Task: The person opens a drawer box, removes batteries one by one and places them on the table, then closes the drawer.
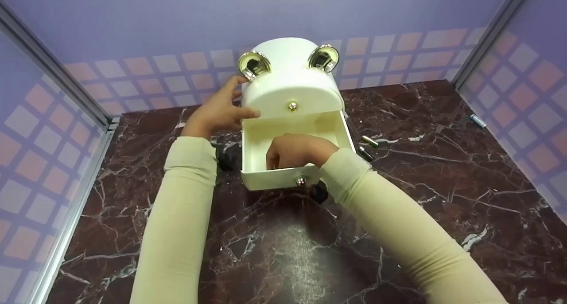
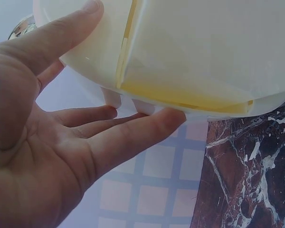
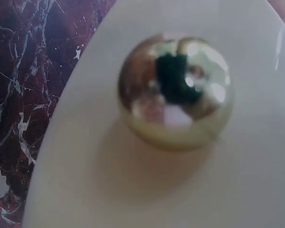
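A white rounded box (image 1: 290,89) with two gold-rimmed, ear-like pieces stands near the back wall. Its lower drawer (image 1: 270,180) is pulled out, with a round shiny knob (image 1: 301,181) on the front. My left hand (image 1: 219,111) rests against the box's left side, thumb near the front, fingers spread; the left wrist view shows this hand (image 2: 71,137) at the white shell (image 2: 209,47). My right hand (image 1: 299,150) reaches down into the drawer, fingers bent downward, their tips hidden behind the drawer front. Close up in the right wrist view is a gold knob (image 3: 175,92) on a white surface.
Right of the box, a small gold-and-white cylinder (image 1: 370,141) and a dark metallic one (image 1: 365,153) lie on the dark red marbled table (image 1: 283,251). Another small cylinder (image 1: 478,121) lies by the right wall. Tiled lilac panels stand behind and at both sides.
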Demonstrator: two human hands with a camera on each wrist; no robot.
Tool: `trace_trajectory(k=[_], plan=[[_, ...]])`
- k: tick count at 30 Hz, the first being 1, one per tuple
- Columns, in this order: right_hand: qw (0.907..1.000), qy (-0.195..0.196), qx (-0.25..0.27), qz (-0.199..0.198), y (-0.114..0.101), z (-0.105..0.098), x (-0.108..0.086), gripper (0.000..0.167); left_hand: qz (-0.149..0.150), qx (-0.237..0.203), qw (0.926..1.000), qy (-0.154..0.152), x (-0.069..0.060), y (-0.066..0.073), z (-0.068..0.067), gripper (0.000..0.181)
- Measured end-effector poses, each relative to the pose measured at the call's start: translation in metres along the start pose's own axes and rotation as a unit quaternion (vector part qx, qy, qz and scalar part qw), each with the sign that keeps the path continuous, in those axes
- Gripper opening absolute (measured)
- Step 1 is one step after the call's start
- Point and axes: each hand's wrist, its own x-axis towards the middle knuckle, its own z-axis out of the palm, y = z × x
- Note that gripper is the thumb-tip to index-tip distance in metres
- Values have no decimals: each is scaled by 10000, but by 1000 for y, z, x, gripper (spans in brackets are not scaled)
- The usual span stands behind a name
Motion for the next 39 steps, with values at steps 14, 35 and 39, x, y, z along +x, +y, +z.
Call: trace_trajectory(k=[14, 35, 39], plan=[[9995, 75, -211, -237, -5, 2, 6, 16, 61, 36, 10000, 15, 1, -1, 0, 78], [9974, 393, -535, -272, -4, 0, 4, 18, -36, -3, 10000, -23, 0, -1, 0, 82], [9962, 621, -508, -345, -4, -1, 2, 18, -53, -18, 10000, -17, -1, 0, 0, 84]])
